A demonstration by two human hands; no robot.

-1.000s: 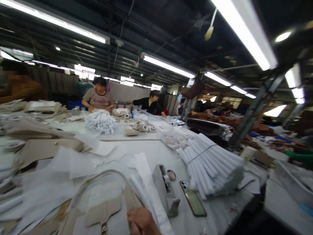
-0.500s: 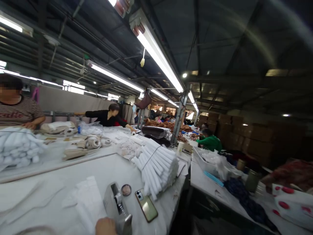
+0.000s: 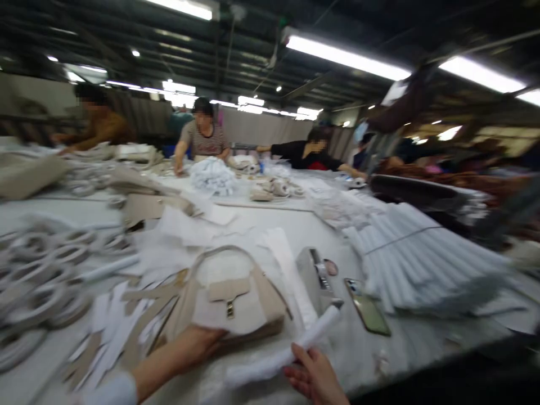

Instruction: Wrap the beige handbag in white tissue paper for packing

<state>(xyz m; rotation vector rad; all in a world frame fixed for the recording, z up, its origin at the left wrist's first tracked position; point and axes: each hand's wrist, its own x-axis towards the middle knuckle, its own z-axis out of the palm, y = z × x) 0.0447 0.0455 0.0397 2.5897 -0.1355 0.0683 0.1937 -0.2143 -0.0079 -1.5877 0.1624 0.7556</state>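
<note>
White roll (image 3: 274,360) is already being pinched in right grip (image 3: 314,371), still outside the bag (image 3: 225,289) by left grip (image 3: 202,340); left's hold can't be told tbh.

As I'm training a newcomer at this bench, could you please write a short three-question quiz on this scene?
1. Multiple choice: what does the person's right hand hold?
A) scissors
B) a white tube
C) a mug

2. True or false: in the picture, the phone lies between the grey tape dispenser and the banded bundle of white tubes.

3. Short answer: which large item is the person's left hand nearest to?

Key:
1. B
2. True
3. The beige handbag; the hand is at its lower front edge.
</note>
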